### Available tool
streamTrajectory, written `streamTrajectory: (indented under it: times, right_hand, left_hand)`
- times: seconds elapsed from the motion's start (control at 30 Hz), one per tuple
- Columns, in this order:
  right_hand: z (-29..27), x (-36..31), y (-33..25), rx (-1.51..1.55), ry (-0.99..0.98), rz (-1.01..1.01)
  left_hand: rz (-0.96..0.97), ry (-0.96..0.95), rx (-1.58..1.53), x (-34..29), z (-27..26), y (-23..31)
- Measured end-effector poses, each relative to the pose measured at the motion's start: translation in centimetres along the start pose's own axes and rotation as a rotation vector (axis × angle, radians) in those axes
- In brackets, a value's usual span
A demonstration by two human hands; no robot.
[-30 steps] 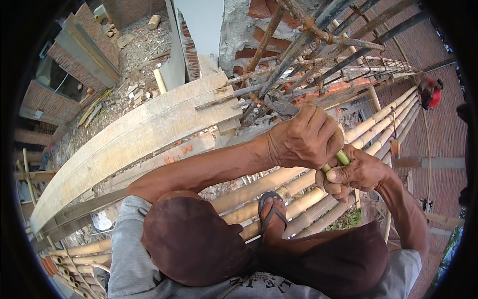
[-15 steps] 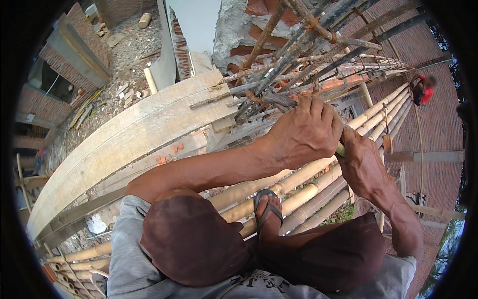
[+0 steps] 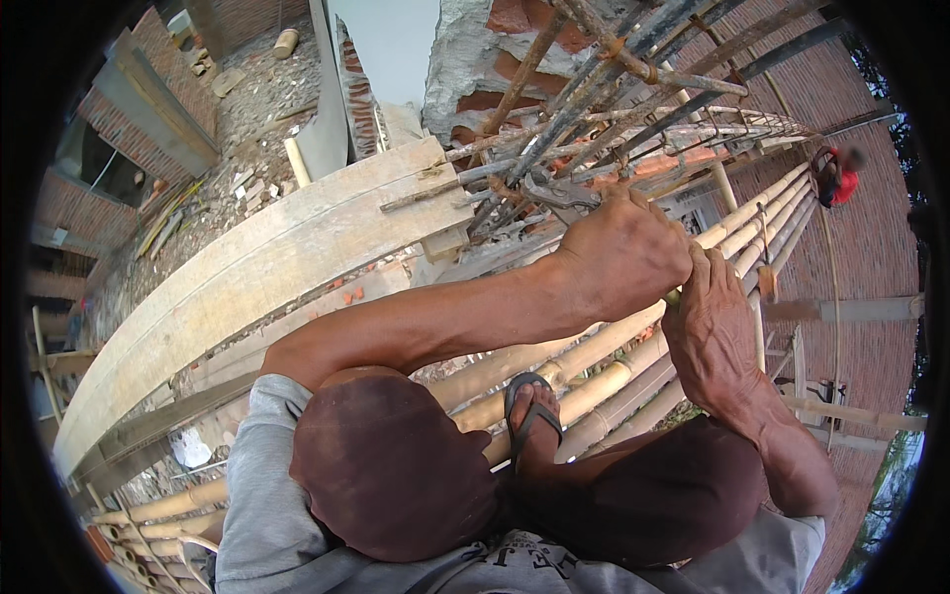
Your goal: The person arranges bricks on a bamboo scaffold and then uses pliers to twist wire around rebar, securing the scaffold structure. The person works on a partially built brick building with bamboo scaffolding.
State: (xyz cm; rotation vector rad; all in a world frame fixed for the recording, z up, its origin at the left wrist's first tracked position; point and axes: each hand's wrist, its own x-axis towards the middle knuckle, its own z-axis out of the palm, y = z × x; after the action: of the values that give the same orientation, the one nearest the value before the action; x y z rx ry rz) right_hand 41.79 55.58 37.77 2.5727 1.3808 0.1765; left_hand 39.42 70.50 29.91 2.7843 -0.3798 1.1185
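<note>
My left hand is closed around a wrench-like tool with a dark metal, jaw-like head. My right hand is wrapped over the rear of the handle, right against my left knuckles. Only a sliver of greenish handle shows between the two hands; my fingers cover the rest. The head sits among rusty reinforcing bars that stick out past a broken concrete and brick column. Whether its jaw grips a bar I cannot tell.
Bamboo poles form the platform under my sandalled foot. A long pale board runs along the left. Rubble lies far below. A hammer hangs by the poles. Another person in red is at the far right.
The tool's head has turned and shows more clearly among the bars. My left hand has tilted and shifted slightly right; my right hand's fingers have swung upward over the handle's end.
</note>
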Motion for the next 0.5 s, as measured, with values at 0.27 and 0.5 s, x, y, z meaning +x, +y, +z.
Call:
streamTrajectory:
  times: [0.27, 0.5]
  right_hand:
    - [1.6, 0.2, 3.8, 0.782, -0.443, -0.057]
    - [2.2, 1.4, 3.5, 1.755, -1.166, 0.393]
  left_hand:
    - [0.19, 0.32, 0.062, -1.6, 0.0, -0.8]
    - [0.23, 0.204, -0.045, -3.1, 0.0, -0.1]
